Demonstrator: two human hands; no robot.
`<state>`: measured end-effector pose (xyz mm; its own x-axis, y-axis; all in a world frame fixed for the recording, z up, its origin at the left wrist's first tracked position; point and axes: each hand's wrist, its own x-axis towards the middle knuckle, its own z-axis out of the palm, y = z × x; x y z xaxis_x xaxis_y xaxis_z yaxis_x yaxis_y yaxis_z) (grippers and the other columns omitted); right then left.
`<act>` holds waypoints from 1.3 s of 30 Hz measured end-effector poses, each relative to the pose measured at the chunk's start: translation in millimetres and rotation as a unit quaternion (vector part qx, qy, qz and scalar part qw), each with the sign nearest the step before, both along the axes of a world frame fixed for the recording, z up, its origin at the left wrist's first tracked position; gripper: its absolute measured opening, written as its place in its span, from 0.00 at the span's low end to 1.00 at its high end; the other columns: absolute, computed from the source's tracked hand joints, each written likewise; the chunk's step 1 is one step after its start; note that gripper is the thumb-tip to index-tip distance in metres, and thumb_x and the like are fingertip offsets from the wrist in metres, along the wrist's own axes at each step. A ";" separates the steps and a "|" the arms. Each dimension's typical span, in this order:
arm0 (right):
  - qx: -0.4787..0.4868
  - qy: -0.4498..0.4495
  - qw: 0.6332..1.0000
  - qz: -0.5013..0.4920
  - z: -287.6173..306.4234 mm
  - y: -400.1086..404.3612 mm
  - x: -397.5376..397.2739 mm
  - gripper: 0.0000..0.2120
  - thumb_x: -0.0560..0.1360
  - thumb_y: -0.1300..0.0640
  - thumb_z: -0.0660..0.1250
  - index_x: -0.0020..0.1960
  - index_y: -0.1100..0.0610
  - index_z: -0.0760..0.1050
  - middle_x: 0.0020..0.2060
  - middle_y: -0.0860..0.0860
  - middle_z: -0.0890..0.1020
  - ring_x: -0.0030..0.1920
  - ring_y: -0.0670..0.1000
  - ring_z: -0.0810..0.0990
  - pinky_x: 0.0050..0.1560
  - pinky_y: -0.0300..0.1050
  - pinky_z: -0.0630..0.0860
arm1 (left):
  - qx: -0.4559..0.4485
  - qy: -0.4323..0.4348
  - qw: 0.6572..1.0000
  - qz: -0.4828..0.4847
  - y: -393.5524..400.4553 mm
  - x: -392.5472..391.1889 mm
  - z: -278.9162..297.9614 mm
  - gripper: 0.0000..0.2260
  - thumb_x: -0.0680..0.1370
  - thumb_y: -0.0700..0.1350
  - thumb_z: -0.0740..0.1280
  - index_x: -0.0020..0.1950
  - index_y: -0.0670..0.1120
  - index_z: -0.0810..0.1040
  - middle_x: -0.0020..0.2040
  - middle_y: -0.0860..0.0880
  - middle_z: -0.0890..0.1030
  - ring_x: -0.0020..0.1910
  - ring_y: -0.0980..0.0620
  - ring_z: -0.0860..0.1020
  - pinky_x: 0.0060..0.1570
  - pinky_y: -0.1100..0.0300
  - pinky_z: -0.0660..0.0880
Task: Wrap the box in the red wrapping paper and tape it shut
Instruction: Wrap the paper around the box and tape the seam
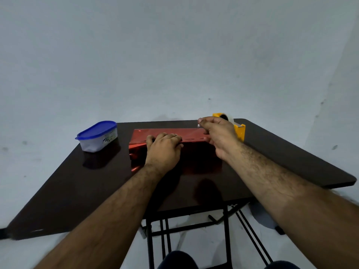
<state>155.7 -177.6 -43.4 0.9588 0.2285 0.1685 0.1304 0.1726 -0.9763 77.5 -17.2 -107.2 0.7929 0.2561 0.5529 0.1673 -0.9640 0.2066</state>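
Meanwhile, I am pressing my left hand [164, 148] flat on the red-wrapped box [174, 150] at the table's [77, 187] middle, while my right hand [218, 133] is pinching a tape strip [199, 125] near the yellow dispenser [240, 130] at far right

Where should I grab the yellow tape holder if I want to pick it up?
Probably by its two flat yellow sides, coming down from above. The yellow tape holder stands upright at the far right of the table, with the roll on top, so fingers would do best to straddle the body below the roll. The right hand hides its left part, and the cutter end may be sharp.
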 end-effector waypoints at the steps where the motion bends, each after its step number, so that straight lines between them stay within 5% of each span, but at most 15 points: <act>1: -0.004 -0.007 1.000 -0.004 -1.0 1.6 1.0 0.03 0.76 0.57 0.77 0.46 0.54 0.84 0.43 0.48 0.87 0.40 0.44 0.81 0.38 0.40 0.76 | 0.001 -0.003 1.000 -0.002 -1.0 0.5 0.7 0.17 0.85 0.55 0.61 0.72 0.57 0.78 0.72 0.58 0.78 0.74 0.53 0.70 0.75 0.40 0.54; 12: -0.084 0.012 0.996 -0.025 2.6 33.1 1.4 0.10 0.73 0.69 0.75 0.36 0.59 0.81 0.34 0.53 0.83 0.23 0.45 0.76 0.20 0.35 0.65 | -0.005 -0.017 1.000 -0.020 4.9 -0.2 2.6 0.18 0.83 0.54 0.64 0.73 0.54 0.77 0.66 0.55 0.83 0.70 0.53 0.74 0.76 0.45 0.58; 15: -0.128 0.033 0.990 -0.049 4.1 38.3 3.1 0.09 0.70 0.68 0.78 0.38 0.60 0.79 0.34 0.53 0.81 0.32 0.53 0.79 0.21 0.38 0.65 | -0.025 -0.032 0.999 -0.021 4.0 -0.7 2.8 0.23 0.82 0.54 0.67 0.76 0.51 0.71 0.64 0.53 0.84 0.69 0.51 0.76 0.76 0.47 0.58; 21: -0.225 0.074 0.970 -0.048 8.4 50.9 12.5 0.12 0.64 0.67 0.81 0.41 0.59 0.78 0.32 0.54 0.79 0.28 0.51 0.75 0.22 0.39 0.65 | -0.064 -0.065 0.995 -0.037 3.1 -1.9 2.0 0.27 0.80 0.51 0.71 0.75 0.51 0.63 0.61 0.54 0.86 0.67 0.50 0.79 0.76 0.48 0.59; 27: -0.311 0.139 0.940 0.022 13.1 62.1 22.0 0.02 0.75 0.65 0.70 0.45 0.60 0.79 0.27 0.51 0.74 0.22 0.47 0.67 0.26 0.39 0.65 | -0.059 -0.066 0.995 -0.033 2.2 -1.6 1.0 0.22 0.80 0.51 0.70 0.68 0.50 0.65 0.58 0.52 0.86 0.62 0.48 0.81 0.74 0.48 0.59; 34: -0.293 0.013 0.956 0.013 30.5 56.0 29.7 0.06 0.67 0.67 0.76 0.43 0.59 0.86 0.41 0.52 0.87 0.33 0.51 0.76 0.28 0.42 0.71 | -0.085 -0.066 0.994 -0.036 2.8 -2.2 1.5 0.20 0.80 0.52 0.71 0.66 0.50 0.67 0.62 0.54 0.85 0.65 0.50 0.80 0.75 0.46 0.58; 39: -0.348 0.116 0.927 0.080 28.7 52.3 29.8 0.09 0.78 0.63 0.69 0.39 0.59 0.78 0.25 0.50 0.73 0.26 0.47 0.67 0.28 0.39 0.65 | -0.080 -0.070 0.994 -0.033 1.3 -1.6 1.4 0.19 0.79 0.52 0.71 0.64 0.51 0.66 0.59 0.53 0.86 0.62 0.49 0.81 0.73 0.47 0.59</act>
<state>185.5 -125.3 -14.7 0.8952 0.3471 -0.2795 -0.0700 -0.5099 -0.8574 75.9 -15.9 -105.8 0.7291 0.2994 0.6154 0.0637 -0.9250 0.3746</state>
